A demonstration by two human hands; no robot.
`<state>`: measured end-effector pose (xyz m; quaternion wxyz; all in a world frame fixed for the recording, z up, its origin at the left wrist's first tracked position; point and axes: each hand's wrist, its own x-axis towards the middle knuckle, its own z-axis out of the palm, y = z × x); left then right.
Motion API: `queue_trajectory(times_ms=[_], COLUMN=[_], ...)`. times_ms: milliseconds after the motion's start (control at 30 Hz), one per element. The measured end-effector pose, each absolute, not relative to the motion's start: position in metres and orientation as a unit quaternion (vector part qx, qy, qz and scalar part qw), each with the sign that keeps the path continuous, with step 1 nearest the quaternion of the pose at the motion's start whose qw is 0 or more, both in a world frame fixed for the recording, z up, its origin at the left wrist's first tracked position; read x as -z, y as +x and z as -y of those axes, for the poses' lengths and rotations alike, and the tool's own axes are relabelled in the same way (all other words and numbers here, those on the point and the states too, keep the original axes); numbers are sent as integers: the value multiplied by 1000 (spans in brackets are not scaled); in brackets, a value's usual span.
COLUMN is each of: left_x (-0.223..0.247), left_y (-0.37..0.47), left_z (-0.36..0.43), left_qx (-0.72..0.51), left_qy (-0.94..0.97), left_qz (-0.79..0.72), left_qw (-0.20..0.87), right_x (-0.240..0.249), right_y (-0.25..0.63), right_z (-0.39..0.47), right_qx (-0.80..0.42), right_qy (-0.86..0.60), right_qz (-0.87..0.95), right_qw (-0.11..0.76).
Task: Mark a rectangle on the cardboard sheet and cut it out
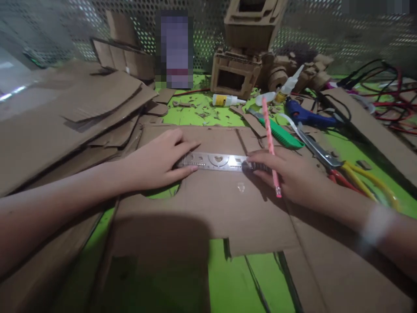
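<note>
A clear plastic ruler (219, 160) with cut-out shapes, one of them a heart, lies across a cut piece of brown cardboard (208, 195). My left hand (163, 156) holds the ruler's left end between thumb and fingers. At the other end, the fingertips of my right hand (286, 174) rest on the ruler. A pink patterned pencil (269, 143) is tucked in the right hand, eraser end toward me and the other end pointing away. The cardboard has a rounded notch at its left and square cut-outs along its near side.
Stacked cardboard sheets (39, 121) fill the left. Behind and right are glue bottles (224, 100), a green utility knife (282, 133), a blue glue gun (309, 114), scissors-like cutters (322, 152) with red and yellow handles, tangled wires (391, 100) and a cardboard box frame (236, 76). Scraps litter the green tabletop (192, 114).
</note>
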<state>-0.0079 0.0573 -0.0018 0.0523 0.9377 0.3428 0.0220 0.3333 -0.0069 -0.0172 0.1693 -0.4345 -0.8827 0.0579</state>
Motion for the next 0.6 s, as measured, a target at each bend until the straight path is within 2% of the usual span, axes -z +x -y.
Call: queue_trajectory(times_ms=[133,300,500,600], left_x=[4,6,4,2], left_y=[-17,-22,-23,-24], left_z=[-57,-59,-56,-51], left_qx=[-59,-48,-51,-50], left_qy=[940,936,931,934], left_qz=[-334,-342,-355,-347], left_qw=[41,71,71,69], right_x=[14,12,10,13], right_y=[343,353,346,346], right_z=[7,3,5,3], right_qx=[-33,-1,-62,-52], right_qy=[-467,-488,-444,-438], right_qz=[864,849,877,881], right_qw=[185,201,173,173])
